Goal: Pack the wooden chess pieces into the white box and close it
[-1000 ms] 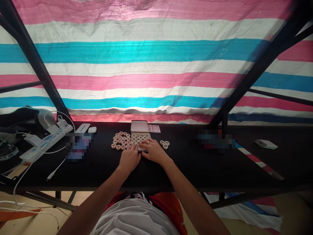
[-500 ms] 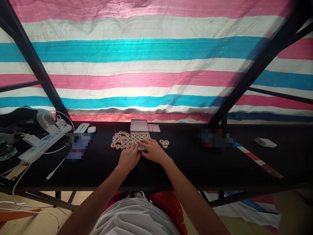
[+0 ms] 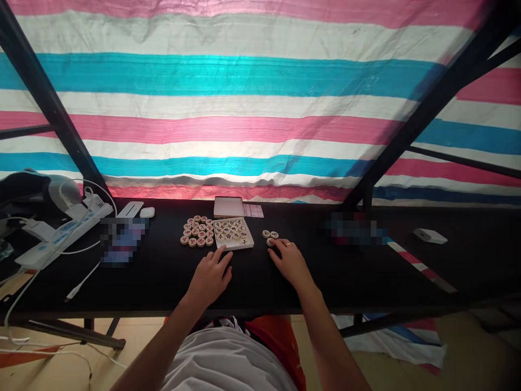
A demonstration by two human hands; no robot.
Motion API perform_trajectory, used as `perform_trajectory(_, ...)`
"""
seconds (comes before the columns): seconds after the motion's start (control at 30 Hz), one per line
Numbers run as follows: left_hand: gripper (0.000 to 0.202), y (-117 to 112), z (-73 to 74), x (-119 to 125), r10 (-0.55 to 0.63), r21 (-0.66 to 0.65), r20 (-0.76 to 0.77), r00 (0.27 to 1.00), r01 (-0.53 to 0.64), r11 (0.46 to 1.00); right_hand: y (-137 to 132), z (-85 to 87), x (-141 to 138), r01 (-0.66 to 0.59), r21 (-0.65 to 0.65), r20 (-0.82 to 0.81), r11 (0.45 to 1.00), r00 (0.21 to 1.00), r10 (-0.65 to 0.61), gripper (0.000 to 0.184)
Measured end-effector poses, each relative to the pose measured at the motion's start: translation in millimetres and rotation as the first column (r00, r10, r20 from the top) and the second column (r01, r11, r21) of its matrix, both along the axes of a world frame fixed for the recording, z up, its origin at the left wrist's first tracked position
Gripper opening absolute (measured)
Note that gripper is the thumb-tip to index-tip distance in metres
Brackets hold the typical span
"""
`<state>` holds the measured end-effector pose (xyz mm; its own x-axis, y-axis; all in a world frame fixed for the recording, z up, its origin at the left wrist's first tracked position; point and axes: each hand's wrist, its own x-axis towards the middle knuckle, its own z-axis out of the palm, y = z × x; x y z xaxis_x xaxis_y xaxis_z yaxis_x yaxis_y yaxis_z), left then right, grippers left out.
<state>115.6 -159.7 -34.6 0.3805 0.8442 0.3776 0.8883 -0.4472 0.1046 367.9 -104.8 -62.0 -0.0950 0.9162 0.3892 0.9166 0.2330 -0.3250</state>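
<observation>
A white tray holds rows of round Chinese chess pieces with dark characters, with bare tray floor near its front. My left hand rests at the tray's front edge, fingers apart, holding nothing. To the right of the tray, my right hand has its thumb and fingertips around a chess piece, which they partly hide. Two more loose pieces lie just behind it. On the tray's left sits a cluster of pieces with red characters.
Behind the tray stand an open box and a pink-white paper. A power strip, cables, a white case and a blurred-out item are at left. A small white device lies far right on the black table.
My right hand has left the tray and moved right to the loose pieces. My left hand has drawn back slightly, uncovering the tray. The tray now sits tilted, and the view has shifted a little.
</observation>
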Motion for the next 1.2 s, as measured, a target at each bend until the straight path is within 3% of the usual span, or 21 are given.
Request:
perform_trajectory(0.1, 0.037, 2, 1.9, 1, -0.001, -0.024, -0.015, 1.000, 0.001, 1.000, -4, -1.6, -7, 0.046, -0.009, 0.032, 0.999, 0.998, -0.046, 0.020)
perform_trajectory(0.23, 0.035, 2, 1.9, 0, 0.010, -0.029, -0.027, 1.000, -0.011, 1.000, -8, 15.4, -21, 0.025, 0.020, -0.004, 0.999, 1.000, -0.025, 0.014)
perform_trajectory(0.33, 0.033, 1, 1.9, 0, 0.028, -0.021, -0.028, 0.999, -0.029, 0.999, -8, 35.0, -41, -0.085, 0.109, -0.126, 0.990, 0.987, 0.099, 0.012)
perform_trajectory(0.43, 0.029, 1, 3.0, 0, 0.045, -0.016, -0.032, 0.998, -0.045, 0.999, 0, 46.0, -70, -0.247, 0.088, -0.128, 0.965, 0.958, 0.257, 0.010)
perform_trajectory(0.53, 0.026, 1, 3.4, 0, 0.043, -0.013, -0.035, 0.998, -0.043, 0.999, 9, 42.9, -91, -0.329, 0.008, -0.051, 0.944, 0.943, 0.329, 0.009)
perform_trajectory(0.63, 0.025, 1, 2.2, -1, 0.036, -0.010, -0.032, 0.999, -0.037, 0.999, 11, 33.0, -97, -0.334, -0.005, 0.034, 0.943, 0.942, 0.334, 0.015)
perform_trajectory(0.77, 0.026, 2, 0.2, -1, 0.038, 0.009, -0.027, 0.999, -0.038, 0.999, 4, 23.5, -90, -0.284, 0.086, 0.054, 0.955, 0.959, 0.280, 0.018)
perform_trajectory(0.93, 0.026, 2, 0.4, -1, 0.045, 0.003, -0.015, 0.999, -0.045, 0.999, 8, 24.2, -73, -0.221, 0.121, -0.046, 0.968, 0.973, 0.228, 0.024)
perform_trajectory(1.03, 0.025, 2, 0.1, -1, 0.049, 0.001, -0.008, 0.999, -0.049, 0.999, 15, 24.0, -54, 0.010, 0.093, -0.071, 0.996, 0.997, -0.003, 0.029)
perform_trajectory(1.1, 0.025, 3, -0.9, -2, 0.048, 0.011, 0.005, 0.999, -0.048, 0.999, 17, 20.9, -41, 0.196, 0.021, -0.041, 0.980, 0.980, -0.195, 0.034)
perform_trajectory(1.2, 0.024, 3, -2.5, -2, 0.048, 0.025, 0.011, 0.999, -0.048, 0.999, 16, 15.4, -30, 0.302, -0.109, 0.029, 0.947, 0.953, -0.300, 0.037)
